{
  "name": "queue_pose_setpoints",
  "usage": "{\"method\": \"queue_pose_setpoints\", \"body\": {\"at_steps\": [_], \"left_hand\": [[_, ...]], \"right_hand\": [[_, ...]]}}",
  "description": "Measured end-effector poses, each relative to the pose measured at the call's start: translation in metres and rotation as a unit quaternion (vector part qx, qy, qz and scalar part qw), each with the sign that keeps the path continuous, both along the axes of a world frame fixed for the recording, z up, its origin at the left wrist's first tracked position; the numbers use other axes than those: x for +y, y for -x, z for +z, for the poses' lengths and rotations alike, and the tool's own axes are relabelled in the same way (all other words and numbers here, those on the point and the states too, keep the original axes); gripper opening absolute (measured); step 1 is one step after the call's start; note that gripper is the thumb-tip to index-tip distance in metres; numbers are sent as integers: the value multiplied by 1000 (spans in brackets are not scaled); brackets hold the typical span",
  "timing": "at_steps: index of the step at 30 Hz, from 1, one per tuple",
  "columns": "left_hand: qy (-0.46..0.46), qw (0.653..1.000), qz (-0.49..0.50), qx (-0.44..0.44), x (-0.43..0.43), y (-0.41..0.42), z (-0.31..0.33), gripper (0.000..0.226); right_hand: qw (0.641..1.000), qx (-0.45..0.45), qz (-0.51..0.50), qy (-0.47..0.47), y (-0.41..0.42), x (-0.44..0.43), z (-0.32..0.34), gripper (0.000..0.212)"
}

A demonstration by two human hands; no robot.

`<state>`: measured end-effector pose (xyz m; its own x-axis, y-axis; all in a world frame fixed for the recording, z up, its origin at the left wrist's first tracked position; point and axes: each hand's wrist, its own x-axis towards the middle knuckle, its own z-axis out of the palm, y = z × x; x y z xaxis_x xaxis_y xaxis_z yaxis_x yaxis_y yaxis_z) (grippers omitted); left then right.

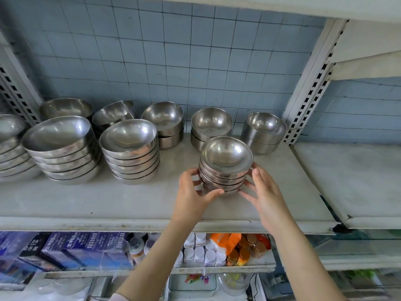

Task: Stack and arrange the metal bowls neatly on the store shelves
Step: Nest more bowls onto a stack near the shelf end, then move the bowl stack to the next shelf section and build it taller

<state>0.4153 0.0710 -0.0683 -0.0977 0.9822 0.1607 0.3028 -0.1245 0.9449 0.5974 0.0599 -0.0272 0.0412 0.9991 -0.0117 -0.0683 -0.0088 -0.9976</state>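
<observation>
**Head view: two hands steady a small stack of bowls (225, 170) on a store shelf (108, 203)**

Four or five shallow, round steel bowls sit nested rim over rim. Their polished insides catch the light, and the top bowl tilts slightly toward the camera. The stack is at the front right of the worn, grey-white shelf board, apart from the other bowls. The left hand (195, 187) has a narrow grip on it, with the thumb curled across the lower front and the fingers wrapped around the left side. The right hand (265, 187) lies more open, its fairly straight fingers against the right side and its thumb reaching to the base. To the left stand a tall stack of wide bowls (63, 148) and a medium stack (130, 148). Three deeper pairs (211, 127) line the back against a pale blue tiled wall (173, 61). A white perforated upright (312, 83) frames the bay. On the shelf below are blue boxes (86, 246), white bottles (201, 253) and gold-lidded jars (245, 253).
</observation>
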Motion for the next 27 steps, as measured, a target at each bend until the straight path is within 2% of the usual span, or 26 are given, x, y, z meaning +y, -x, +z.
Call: {"method": "queue_pose_setpoints", "body": {"at_steps": [3, 6, 9, 11, 17, 20, 24, 27], "left_hand": [[-10, 999, 25, -33, -4, 7, -2, 83], [9, 996, 38, -74, -7, 25, -2, 73], [15, 996, 37, -85, -10, 46, -3, 66], [20, 996, 32, -81, -12, 58, -4, 70], [23, 995, 3, -100, -18, 79, -5, 71], [8, 996, 4, -90, -26, 80, -3, 54], [9, 998, -1, -64, -36, 70, -1, 29], [12, 999, -23, -48, -37, 51, 2, 14]], "right_hand": [[1000, 12, 3, 13, 17, 6, 2, 34], [999, 20, 12, 22, 37, 13, 1, 32], [1000, 13, 17, 15, 59, 21, -2, 39], [999, 31, 18, 25, 71, 26, -5, 47], [998, 50, 13, 27, 98, 35, -8, 42], [998, 58, 7, 17, 96, 37, -13, 44], [997, 72, -6, 20, 75, 43, -18, 71], [998, 47, -41, 1, 43, 49, -16, 66]]}}
